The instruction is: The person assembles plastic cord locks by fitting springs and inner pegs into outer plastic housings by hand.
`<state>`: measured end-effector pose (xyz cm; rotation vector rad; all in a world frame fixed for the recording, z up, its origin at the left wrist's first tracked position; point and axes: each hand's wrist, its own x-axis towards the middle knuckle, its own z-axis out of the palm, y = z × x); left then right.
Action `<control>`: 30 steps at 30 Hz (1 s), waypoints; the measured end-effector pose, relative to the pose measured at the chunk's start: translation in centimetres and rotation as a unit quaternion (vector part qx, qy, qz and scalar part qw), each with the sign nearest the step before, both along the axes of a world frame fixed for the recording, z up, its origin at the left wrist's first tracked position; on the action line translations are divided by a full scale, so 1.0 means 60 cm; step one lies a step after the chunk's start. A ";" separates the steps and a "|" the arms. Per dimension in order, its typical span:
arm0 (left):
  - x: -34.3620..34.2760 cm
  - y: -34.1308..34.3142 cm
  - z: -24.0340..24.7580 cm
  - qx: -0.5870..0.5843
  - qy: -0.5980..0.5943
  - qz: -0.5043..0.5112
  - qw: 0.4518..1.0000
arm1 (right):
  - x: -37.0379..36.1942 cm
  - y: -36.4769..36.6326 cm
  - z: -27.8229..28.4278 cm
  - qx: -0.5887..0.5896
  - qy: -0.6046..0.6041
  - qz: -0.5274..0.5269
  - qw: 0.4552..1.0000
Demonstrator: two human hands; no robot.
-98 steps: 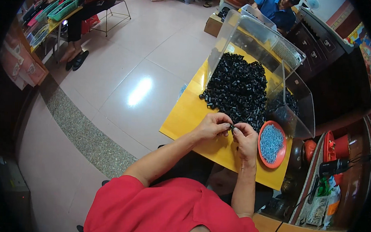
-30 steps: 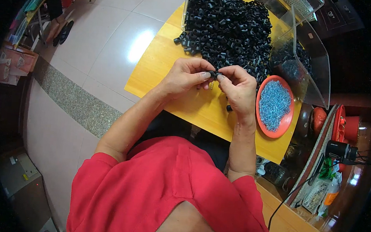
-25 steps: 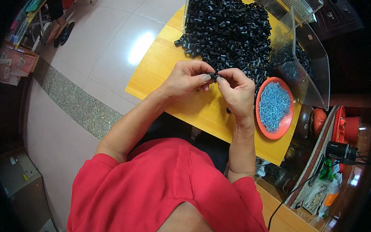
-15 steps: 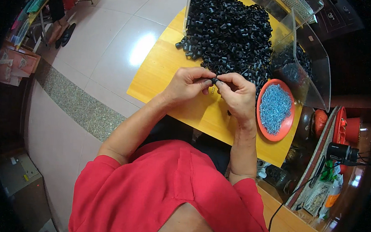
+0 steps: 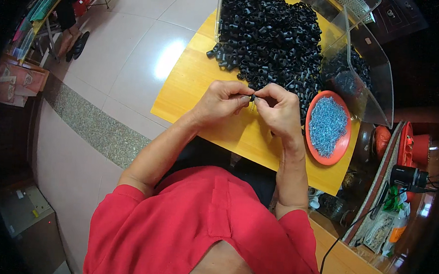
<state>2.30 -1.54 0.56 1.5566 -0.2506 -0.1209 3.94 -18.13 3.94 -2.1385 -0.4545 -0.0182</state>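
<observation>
Between my two hands, just in front of a large heap of small black tubular plastic pieces (image 5: 269, 38), sits one small black plastic piece (image 5: 252, 97). My left hand (image 5: 225, 101) is closed, pinching it from the left with thumb and fingertips. From the other side my right hand (image 5: 279, 110) pinches the same piece, its thumb and forefinger meeting the left fingertips. Most of the piece is hidden by the fingers. Right of my right hand, an orange-red oval plate (image 5: 345, 143) holds a pile of tiny shiny silvery-blue bits (image 5: 327, 125), too small to name.
Everything lies on a yellow wooden table (image 5: 182, 93). A clear plastic bin (image 5: 381, 91) with more black pieces stands at the right. Beyond the table's right edge are a black cylindrical device (image 5: 407, 177) with cables and a red container (image 5: 420, 147). Another person's feet (image 5: 75, 45) show at far left.
My hands stay close together on the black piece, with only slight shifts of the fingers. The whole view has moved a little.
</observation>
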 end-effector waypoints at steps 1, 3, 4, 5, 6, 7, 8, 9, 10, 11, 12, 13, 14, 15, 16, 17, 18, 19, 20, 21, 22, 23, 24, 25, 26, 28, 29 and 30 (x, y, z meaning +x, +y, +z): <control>0.000 0.002 0.000 -0.050 0.023 -0.014 0.998 | 0.000 -0.005 0.001 0.054 0.057 0.017 0.997; -0.001 0.006 0.001 -0.098 0.047 -0.029 0.994 | -0.001 -0.005 0.004 0.109 0.113 0.032 0.987; 0.001 0.004 0.002 -0.105 0.043 -0.027 0.993 | 0.001 -0.006 0.009 0.157 0.155 0.036 0.975; 0.002 0.003 0.003 -0.113 0.039 -0.024 0.993 | 0.001 -0.006 0.012 0.203 0.195 0.040 0.959; 0.002 0.002 0.000 -0.113 0.038 -0.026 0.992 | 0.000 -0.001 0.008 0.206 0.183 0.029 0.961; 0.002 0.002 -0.006 -0.097 0.033 -0.013 0.995 | 0.000 0.000 0.004 0.206 0.182 0.029 0.961; 0.002 0.002 -0.010 -0.080 0.027 0.000 0.996 | 0.000 0.001 0.000 0.181 0.163 0.021 0.970; 0.002 -0.001 -0.010 -0.079 0.026 0.000 0.997 | 0.001 0.001 -0.004 0.155 0.144 0.012 0.977; 0.001 -0.003 -0.010 -0.051 -0.009 0.011 0.999 | 0.003 0.000 -0.009 0.127 0.127 0.011 0.984; 0.000 -0.005 -0.010 -0.024 -0.044 0.021 0.999 | 0.005 -0.003 -0.007 0.128 0.127 0.010 0.983; 0.000 -0.003 -0.009 -0.022 -0.044 0.019 0.999 | 0.007 -0.005 -0.003 0.147 0.180 0.017 0.973; 0.000 -0.002 -0.009 -0.001 -0.071 0.014 0.997 | 0.008 -0.007 0.001 0.164 0.232 0.024 0.959; 0.000 -0.001 -0.009 0.020 -0.098 0.008 0.995 | 0.007 -0.007 0.004 0.163 0.239 0.026 0.957; 0.000 -0.001 -0.008 0.021 -0.097 0.005 0.995 | 0.007 -0.007 0.004 0.165 0.239 0.024 0.956; 0.000 0.000 -0.008 0.002 -0.089 -0.001 0.996 | 0.009 -0.007 0.004 0.156 0.233 0.028 0.960; 0.001 0.000 -0.008 -0.016 -0.081 -0.007 0.997 | 0.009 -0.008 0.003 0.147 0.226 0.032 0.962; 0.001 0.000 -0.009 -0.014 -0.080 -0.011 0.997 | 0.008 -0.009 0.005 0.150 0.226 0.029 0.962; 0.000 0.002 -0.010 -0.062 -0.047 -0.021 0.997 | 0.008 -0.010 0.007 0.181 0.248 0.036 0.951; -0.001 0.004 -0.010 -0.110 -0.013 -0.030 0.993 | 0.008 -0.010 0.007 0.212 0.270 0.043 0.938; -0.003 0.005 -0.006 -0.107 -0.013 -0.033 0.994 | 0.009 -0.010 0.006 0.215 0.269 0.042 0.938; -0.006 0.004 0.002 -0.090 -0.002 -0.030 0.996 | 0.011 -0.012 0.006 0.216 0.265 0.054 0.938; -0.007 0.004 0.005 -0.072 0.008 -0.027 0.997 | 0.012 -0.014 0.006 0.216 0.260 0.067 0.939; -0.007 0.004 0.005 -0.072 0.008 -0.028 0.997 | 0.011 -0.014 0.004 0.211 0.272 0.067 0.936; -0.006 0.004 0.004 -0.058 0.014 -0.029 0.998 | 0.010 -0.014 0.005 0.212 0.272 0.066 0.936; -0.006 0.005 0.003 -0.044 0.020 -0.030 0.998 | 0.009 -0.015 0.005 0.197 0.252 0.073 0.945; -0.005 0.004 0.006 -0.031 0.030 -0.037 0.998 | 0.007 -0.015 0.004 0.183 0.233 0.080 0.952; -0.005 0.004 0.007 -0.019 0.039 -0.044 0.998 | 0.006 -0.015 0.003 0.134 0.184 0.081 0.970; -0.004 0.005 0.005 -0.018 0.040 -0.043 0.998 | 0.006 -0.015 0.002 0.085 0.135 0.083 0.984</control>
